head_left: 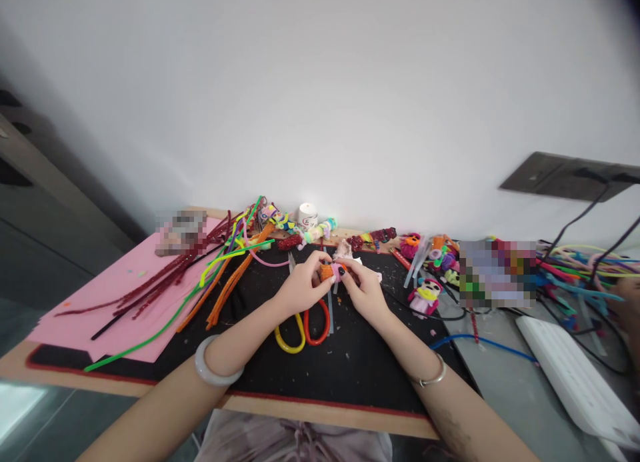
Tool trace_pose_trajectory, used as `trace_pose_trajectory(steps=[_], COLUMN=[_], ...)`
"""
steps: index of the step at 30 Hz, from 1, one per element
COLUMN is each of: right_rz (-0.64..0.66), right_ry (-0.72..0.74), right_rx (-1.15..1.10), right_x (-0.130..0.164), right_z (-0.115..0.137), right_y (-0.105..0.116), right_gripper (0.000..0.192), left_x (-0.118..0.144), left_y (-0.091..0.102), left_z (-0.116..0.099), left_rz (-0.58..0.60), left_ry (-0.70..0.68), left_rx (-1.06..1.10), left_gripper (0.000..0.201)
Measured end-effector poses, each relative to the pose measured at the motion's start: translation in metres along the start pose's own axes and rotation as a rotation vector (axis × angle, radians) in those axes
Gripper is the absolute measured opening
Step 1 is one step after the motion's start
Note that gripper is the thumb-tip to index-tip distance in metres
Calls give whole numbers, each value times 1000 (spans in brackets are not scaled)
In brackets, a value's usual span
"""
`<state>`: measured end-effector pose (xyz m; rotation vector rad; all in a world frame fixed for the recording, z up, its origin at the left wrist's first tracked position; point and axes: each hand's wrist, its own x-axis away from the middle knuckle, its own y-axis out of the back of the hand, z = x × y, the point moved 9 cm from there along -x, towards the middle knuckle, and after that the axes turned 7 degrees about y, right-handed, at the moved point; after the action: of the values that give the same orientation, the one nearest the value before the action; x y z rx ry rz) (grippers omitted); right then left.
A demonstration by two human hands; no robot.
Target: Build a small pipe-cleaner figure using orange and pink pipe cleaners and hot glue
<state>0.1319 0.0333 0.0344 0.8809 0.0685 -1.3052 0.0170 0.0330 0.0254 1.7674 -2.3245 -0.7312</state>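
Over the black mat (360, 375) both hands meet around a small orange and pink pipe-cleaner figure (327, 272) with a dark spot on it. My left hand (303, 282) pinches its orange side. On the pink side, the fingers of my right hand (367, 292) close against it; the fingertips partly cover the figure. Below the hands lies a pair of scissors (290, 347) with one yellow and one red-orange handle loop, its blades mostly hidden. Just behind the fingers is a small pale, fuzzy item (344, 250) I cannot make out clearly.
Pink sheets (75, 322) at left carry loose pipe cleaners (165, 279). A white cup-like container (307, 215) stands by the wall. Finished-looking pipe-cleaner dolls (425, 297) sit at right, near cables and a white power strip (575, 382). Another person's hand (627, 299) shows at the right edge.
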Motion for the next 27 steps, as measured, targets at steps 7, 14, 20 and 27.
trace_pose_trajectory(steps=[7,14,20,27], right_rz=[-11,-71,-111,-69], right_ry=[-41,-145,-181,-164], right_rx=[-20,-149,-240,-273], right_x=[2,2,3,4], right_z=[-7,-16,-19,-19], right_y=[-1,2,2,-2], right_gripper=[26,24,26,30], left_x=[-1,-1,-2,-2], left_y=[-1,0,5,7], left_z=[-1,-4,-5,-1], left_rz=[8,13,-53,-64], left_ry=[4,-2,-26,13], left_rx=[0,14,-36,-33], left_gripper=[24,31,25,23])
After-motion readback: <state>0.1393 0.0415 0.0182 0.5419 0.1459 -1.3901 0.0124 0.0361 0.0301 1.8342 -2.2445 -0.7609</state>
